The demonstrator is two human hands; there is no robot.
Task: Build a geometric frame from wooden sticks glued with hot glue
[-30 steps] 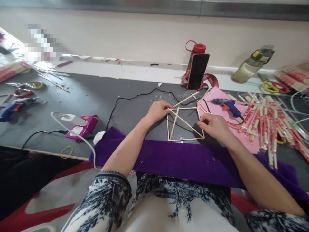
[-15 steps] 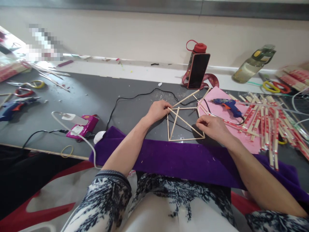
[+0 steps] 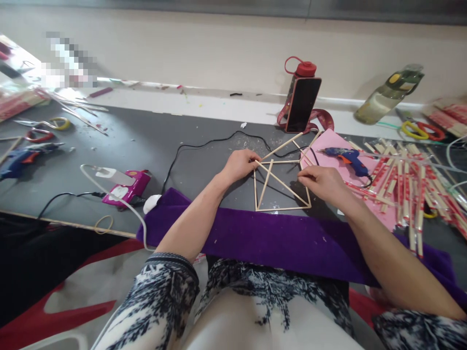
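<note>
A frame of thin wooden sticks point(image 3: 283, 209) stands on the grey table, with a square base and several slanted sticks joined to it. At its far left corner my left hand point(image 3: 241, 164) is closed, thumb and fingertips pinching the stick frame where sticks meet. My right hand point(image 3: 323, 182) hovers at the frame's right side, thumb and fingers pressed together. Whatever lies between those fingertips, if anything, is too small to make out. Just beyond the right hand, a blue glue gun point(image 3: 348, 159) rests on pink paper point(image 3: 330, 140).
Wrapped chopsticks point(image 3: 401, 189) are heaped at the right. A phone point(image 3: 303, 104) leans on a red-capped bottle point(image 3: 305, 69); a clear bottle point(image 3: 383, 99) stands farther right. Purple cloth point(image 3: 262, 233) covers the front edge. A pink power box point(image 3: 127, 187) and scissors point(image 3: 54, 125) lie left.
The whole view has shifted slightly. Both hands keep nearly the same place on and beside the stick frame, which stands as before.
</note>
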